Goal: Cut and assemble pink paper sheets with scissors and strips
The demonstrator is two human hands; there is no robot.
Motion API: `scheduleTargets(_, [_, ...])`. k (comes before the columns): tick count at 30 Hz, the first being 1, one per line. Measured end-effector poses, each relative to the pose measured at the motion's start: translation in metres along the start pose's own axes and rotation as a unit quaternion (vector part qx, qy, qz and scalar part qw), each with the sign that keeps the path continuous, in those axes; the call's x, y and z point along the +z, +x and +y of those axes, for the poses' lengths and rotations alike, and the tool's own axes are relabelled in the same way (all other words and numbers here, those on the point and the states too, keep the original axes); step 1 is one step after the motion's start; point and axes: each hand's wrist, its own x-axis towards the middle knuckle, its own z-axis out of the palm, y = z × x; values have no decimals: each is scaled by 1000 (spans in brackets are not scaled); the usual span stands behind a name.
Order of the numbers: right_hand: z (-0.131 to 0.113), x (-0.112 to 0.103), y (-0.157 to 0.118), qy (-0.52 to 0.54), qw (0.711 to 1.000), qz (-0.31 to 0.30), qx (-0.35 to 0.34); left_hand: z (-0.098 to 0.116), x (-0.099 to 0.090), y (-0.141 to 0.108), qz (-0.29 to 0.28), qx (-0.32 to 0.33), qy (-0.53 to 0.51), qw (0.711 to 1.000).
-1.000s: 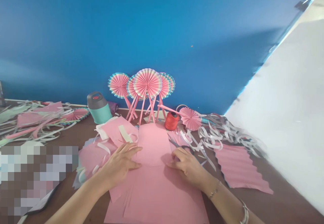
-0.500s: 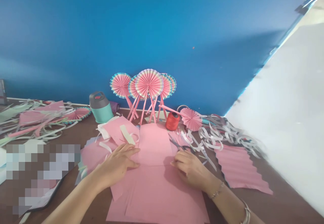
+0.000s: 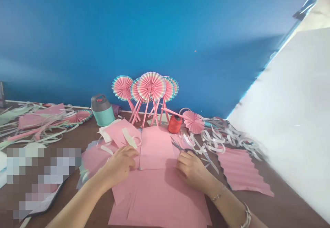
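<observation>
A pink paper piece (image 3: 157, 149) lies flat in the middle, above larger pink sheets (image 3: 167, 197). At its left side rests my left hand (image 3: 120, 164), fingers bent over pink paper; whether it grips anything is hidden. My right hand (image 3: 189, 169) is by the paper's lower right corner, its fingers curled downward with the tips hidden. Just beyond the right hand lie dark-handled scissors (image 3: 180, 146), partly covered by it.
Pink pleated paper fans (image 3: 151, 86) stand against the blue wall. Nearby are a teal container (image 3: 103, 113), red thread spool (image 3: 175, 124) and curled white strips (image 3: 213, 138). A wavy pink sheet (image 3: 244, 169) lies right, paper scraps (image 3: 41, 116) left.
My left hand has drawn slightly left and its fingers have pulled in, uncovering the pink piece's left edge. My right hand has shifted slightly, its fingers still curled.
</observation>
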Motion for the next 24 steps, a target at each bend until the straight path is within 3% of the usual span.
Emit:
scheduleTargets(3, [-1,5,4,-13,999,31,-11,2,-1,4,98,9,-31,995])
scheduleTargets(6, [-1,5,7,31,996,81,27,9,-1,4,193,39,-80,977])
scheduleTargets(8, [-1,3,8,78,985,140,68,18,0,2,220,69,-116,966])
scheduleTargets(10, [-3,-1,9,114,972,185,90,28,3,1,208,74,-158,962])
scheduleTargets(13, [-10,-4,9,109,974,186,67,45,12,3,147,-10,-244,959])
scheduleTargets(17, [-22,-6,10,66,986,153,-10,60,24,12,121,-158,-353,914])
scheduleTargets(21, [-26,-8,12,90,987,126,-40,63,18,13,196,-190,-325,905])
scheduleTargets(24, [-24,-7,11,108,989,101,11,58,3,9,304,-208,-228,901])
